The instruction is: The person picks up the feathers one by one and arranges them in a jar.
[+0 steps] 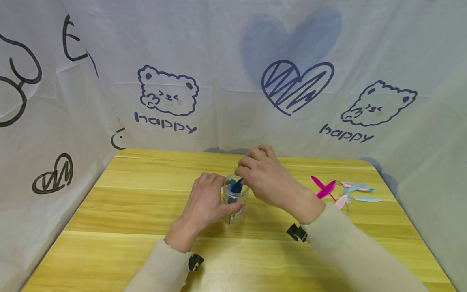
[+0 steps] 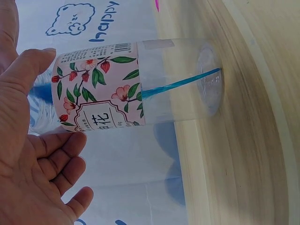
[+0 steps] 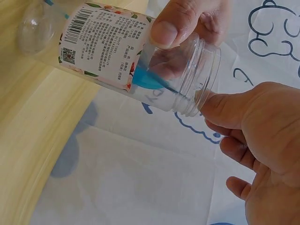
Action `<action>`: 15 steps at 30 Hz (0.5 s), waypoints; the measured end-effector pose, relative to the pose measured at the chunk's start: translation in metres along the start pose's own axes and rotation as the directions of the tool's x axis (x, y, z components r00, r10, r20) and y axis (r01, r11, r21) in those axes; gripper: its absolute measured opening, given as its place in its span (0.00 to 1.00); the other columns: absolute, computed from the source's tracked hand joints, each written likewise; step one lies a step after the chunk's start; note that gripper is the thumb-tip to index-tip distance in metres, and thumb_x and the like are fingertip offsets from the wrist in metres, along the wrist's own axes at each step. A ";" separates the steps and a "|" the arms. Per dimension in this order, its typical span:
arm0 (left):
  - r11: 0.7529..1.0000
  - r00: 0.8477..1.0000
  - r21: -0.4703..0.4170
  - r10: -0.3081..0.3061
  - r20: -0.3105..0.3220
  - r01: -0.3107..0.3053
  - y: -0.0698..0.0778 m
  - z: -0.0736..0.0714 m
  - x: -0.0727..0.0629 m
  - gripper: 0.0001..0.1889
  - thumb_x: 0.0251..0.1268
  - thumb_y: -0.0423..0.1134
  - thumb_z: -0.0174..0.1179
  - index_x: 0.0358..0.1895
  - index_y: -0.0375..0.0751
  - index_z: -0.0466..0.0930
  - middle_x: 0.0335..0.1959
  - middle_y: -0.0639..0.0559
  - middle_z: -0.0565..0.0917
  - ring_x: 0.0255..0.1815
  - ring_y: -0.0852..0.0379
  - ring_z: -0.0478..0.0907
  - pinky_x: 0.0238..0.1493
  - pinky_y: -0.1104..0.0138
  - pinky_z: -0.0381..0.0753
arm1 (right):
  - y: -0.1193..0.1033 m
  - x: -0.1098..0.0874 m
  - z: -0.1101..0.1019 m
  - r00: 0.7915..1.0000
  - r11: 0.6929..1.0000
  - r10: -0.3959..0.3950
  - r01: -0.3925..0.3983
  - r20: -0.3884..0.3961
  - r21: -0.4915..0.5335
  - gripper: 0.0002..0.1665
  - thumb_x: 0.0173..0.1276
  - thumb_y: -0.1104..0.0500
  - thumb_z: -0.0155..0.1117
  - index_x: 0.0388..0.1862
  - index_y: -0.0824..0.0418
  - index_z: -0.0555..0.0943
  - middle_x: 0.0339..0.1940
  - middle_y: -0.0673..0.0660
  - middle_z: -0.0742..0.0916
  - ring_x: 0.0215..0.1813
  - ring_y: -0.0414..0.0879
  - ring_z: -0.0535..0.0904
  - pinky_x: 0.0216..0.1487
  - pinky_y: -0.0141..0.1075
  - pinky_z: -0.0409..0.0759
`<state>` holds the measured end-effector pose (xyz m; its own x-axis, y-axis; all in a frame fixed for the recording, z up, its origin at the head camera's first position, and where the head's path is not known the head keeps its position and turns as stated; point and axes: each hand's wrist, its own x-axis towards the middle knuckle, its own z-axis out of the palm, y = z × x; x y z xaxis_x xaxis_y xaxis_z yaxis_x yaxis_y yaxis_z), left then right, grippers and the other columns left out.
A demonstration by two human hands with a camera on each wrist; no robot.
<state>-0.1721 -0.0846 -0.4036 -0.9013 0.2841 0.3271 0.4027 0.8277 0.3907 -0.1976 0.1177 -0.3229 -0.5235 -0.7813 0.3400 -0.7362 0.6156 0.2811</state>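
A clear plastic jar (image 1: 235, 219) with a floral paper label (image 2: 93, 89) stands upright on the table. Blue feathers (image 1: 232, 187) are inside it; one slim quill end (image 2: 185, 83) reaches the jar's bottom in the left wrist view. My left hand (image 1: 206, 200) grips the jar around its upper part, thumb on the near side. At the jar's mouth, my right hand (image 1: 268, 178) pinches the end of a dark blue feather (image 3: 147, 77) between thumb and fingers. The fingertips are partly hidden at the rim.
To the right on the wooden table (image 1: 127, 215) lie magenta feathers (image 1: 326, 190), a pale pink feather (image 1: 341, 201) and pale blue feathers (image 1: 366, 199), partly crossing. A white cloth (image 1: 226, 113) with drawings hangs behind the table and along both sides.
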 end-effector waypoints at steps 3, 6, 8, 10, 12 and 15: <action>1.000 1.000 0.004 0.004 -0.007 -0.004 0.000 0.000 -0.001 0.38 0.53 0.67 0.77 0.54 0.37 0.84 0.46 0.49 0.85 0.53 0.47 0.76 0.61 0.52 0.74 | 0.001 -0.001 0.000 1.000 1.000 0.007 -0.007 -0.010 0.010 0.16 0.64 0.54 0.81 0.50 0.53 0.89 0.50 0.50 0.89 0.58 0.52 0.78 0.70 0.55 0.69; 1.000 1.000 0.009 0.009 -0.012 -0.009 0.000 0.000 -0.001 0.38 0.52 0.67 0.78 0.52 0.37 0.83 0.46 0.49 0.85 0.53 0.47 0.76 0.60 0.52 0.74 | 0.002 -0.003 0.001 0.999 0.999 0.024 -0.023 -0.021 0.028 0.16 0.65 0.54 0.80 0.51 0.54 0.88 0.51 0.51 0.89 0.58 0.53 0.78 0.69 0.55 0.70; 1.000 1.000 0.009 0.010 -0.017 -0.010 -0.001 0.000 -0.001 0.37 0.52 0.67 0.78 0.52 0.37 0.83 0.47 0.49 0.85 0.53 0.46 0.76 0.60 0.52 0.75 | 0.003 -0.004 0.003 0.998 0.998 0.045 -0.043 -0.036 0.047 0.15 0.67 0.53 0.79 0.50 0.54 0.88 0.51 0.51 0.89 0.58 0.53 0.78 0.68 0.55 0.71; 1.000 1.000 0.005 0.008 -0.019 -0.008 -0.001 0.000 -0.001 0.37 0.52 0.67 0.78 0.51 0.37 0.83 0.47 0.49 0.85 0.53 0.47 0.76 0.60 0.51 0.75 | 0.005 -0.007 0.004 0.996 0.995 0.072 -0.068 -0.061 0.074 0.15 0.67 0.53 0.78 0.50 0.55 0.88 0.50 0.52 0.88 0.58 0.54 0.79 0.66 0.56 0.72; 1.000 1.000 0.000 0.005 -0.020 -0.005 -0.001 0.000 -0.001 0.37 0.52 0.67 0.78 0.51 0.37 0.83 0.47 0.49 0.85 0.53 0.47 0.76 0.60 0.51 0.75 | 0.006 -0.010 0.006 0.990 0.990 0.105 -0.095 -0.098 0.104 0.15 0.68 0.53 0.78 0.50 0.55 0.87 0.50 0.53 0.88 0.58 0.54 0.79 0.65 0.56 0.73; 1.000 1.000 -0.005 0.002 -0.022 -0.002 -0.001 0.000 -0.001 0.37 0.51 0.66 0.78 0.51 0.37 0.83 0.46 0.49 0.85 0.53 0.47 0.76 0.61 0.51 0.75 | 0.009 -0.016 0.010 0.972 0.979 0.157 -0.130 -0.173 0.156 0.16 0.69 0.53 0.77 0.51 0.58 0.86 0.50 0.55 0.88 0.57 0.56 0.79 0.63 0.57 0.73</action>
<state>-0.1717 -0.0859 -0.4047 -0.8966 0.2753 0.3468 0.4056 0.8247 0.3940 -0.2002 0.1350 -0.3345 -0.5501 -0.6453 0.5300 -0.7198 0.6882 0.0909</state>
